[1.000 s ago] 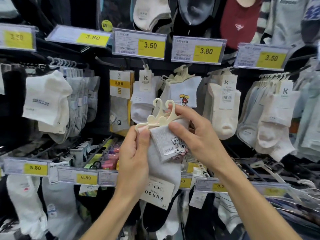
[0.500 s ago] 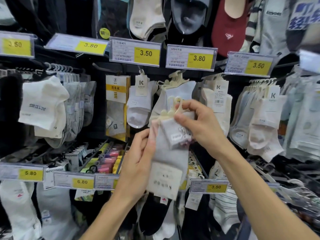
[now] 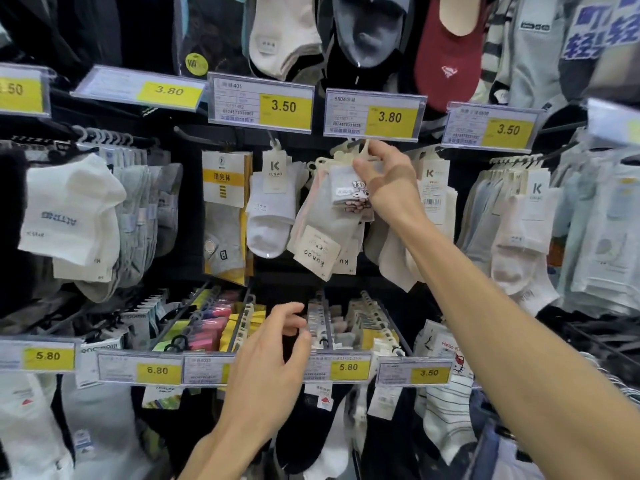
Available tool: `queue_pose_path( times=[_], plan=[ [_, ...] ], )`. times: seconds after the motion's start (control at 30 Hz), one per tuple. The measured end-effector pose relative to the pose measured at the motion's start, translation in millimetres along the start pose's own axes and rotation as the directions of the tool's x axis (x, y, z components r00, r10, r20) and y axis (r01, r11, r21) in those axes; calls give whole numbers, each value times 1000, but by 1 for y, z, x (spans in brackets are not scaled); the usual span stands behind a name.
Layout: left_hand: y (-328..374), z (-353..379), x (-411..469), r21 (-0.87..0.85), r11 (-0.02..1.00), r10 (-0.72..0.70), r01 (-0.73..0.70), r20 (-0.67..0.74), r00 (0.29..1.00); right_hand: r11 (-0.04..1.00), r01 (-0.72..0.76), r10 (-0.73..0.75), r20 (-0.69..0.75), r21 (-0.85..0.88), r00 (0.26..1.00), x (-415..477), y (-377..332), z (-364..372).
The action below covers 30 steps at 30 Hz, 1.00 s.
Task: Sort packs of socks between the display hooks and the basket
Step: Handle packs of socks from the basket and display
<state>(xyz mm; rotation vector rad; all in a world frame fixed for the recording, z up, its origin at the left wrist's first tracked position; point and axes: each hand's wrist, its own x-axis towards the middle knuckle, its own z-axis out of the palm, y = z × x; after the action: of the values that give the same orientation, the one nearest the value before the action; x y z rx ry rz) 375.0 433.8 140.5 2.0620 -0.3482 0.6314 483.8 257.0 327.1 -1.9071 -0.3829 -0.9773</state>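
Note:
A pack of grey socks [image 3: 323, 216] with a cartoon print and a cream plastic hanger hangs at the display hook [image 3: 348, 147] under the 3.80 price tag. My right hand [image 3: 384, 178] is raised to that hook and grips the pack's hanger top and upper cuff. A cardboard "kunao" label [image 3: 317, 252] dangles from the pack's lower end. My left hand [image 3: 273, 362] hovers lower, in front of the lower row of hooks, fingers spread and holding nothing. No basket is in view.
Hooks full of sock packs fill the wall: white socks [image 3: 69, 216] at left, a yellow-boxed pack [image 3: 227, 209], white K-tagged socks [image 3: 273, 209], pale packs [image 3: 519, 216] at right. Price-tag rails [image 3: 259, 103] jut out above and below [image 3: 348, 367].
My right hand lifted the grey sock pack up to the hook under the 3.80 tag. My left hand let go of the pack and dropped toward the lower rail.

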Motion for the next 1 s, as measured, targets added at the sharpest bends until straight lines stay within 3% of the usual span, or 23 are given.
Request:
queue_pose_path(
  times=[0.13,0.3,0.47,0.63,0.7,0.8,0.9,1.0],
  plan=[
    [1,6,-2,93,995,30,-31,12,999,968,115,-106,55,-224,993,3,5,6],
    [0,13,-2,106,992,68,-66,-17,998,928,150,-107,140,-341,984,2,11,2],
    [10,19,-7,-16,994,109,-112,-133,985,939,146,-82,207,-312,975,-28,0,-16],
    [54,55,-30,-204,941,243,-270,-146,959,957,212,-199,84,-199,976,-156,8,-64],
    [73,86,-50,-285,909,303,-305,-53,951,975,140,-133,52,-175,990,-227,20,-90],
    [93,150,-102,-356,893,371,-275,237,898,964,-171,164,-55,-206,985,-332,46,-132],
    [104,217,-178,-376,905,393,-200,555,733,834,-501,456,-225,-230,861,-430,70,-183],
    [115,272,-263,-416,900,420,-134,740,525,669,-691,575,-397,-275,715,-522,74,-235]
  ],
)
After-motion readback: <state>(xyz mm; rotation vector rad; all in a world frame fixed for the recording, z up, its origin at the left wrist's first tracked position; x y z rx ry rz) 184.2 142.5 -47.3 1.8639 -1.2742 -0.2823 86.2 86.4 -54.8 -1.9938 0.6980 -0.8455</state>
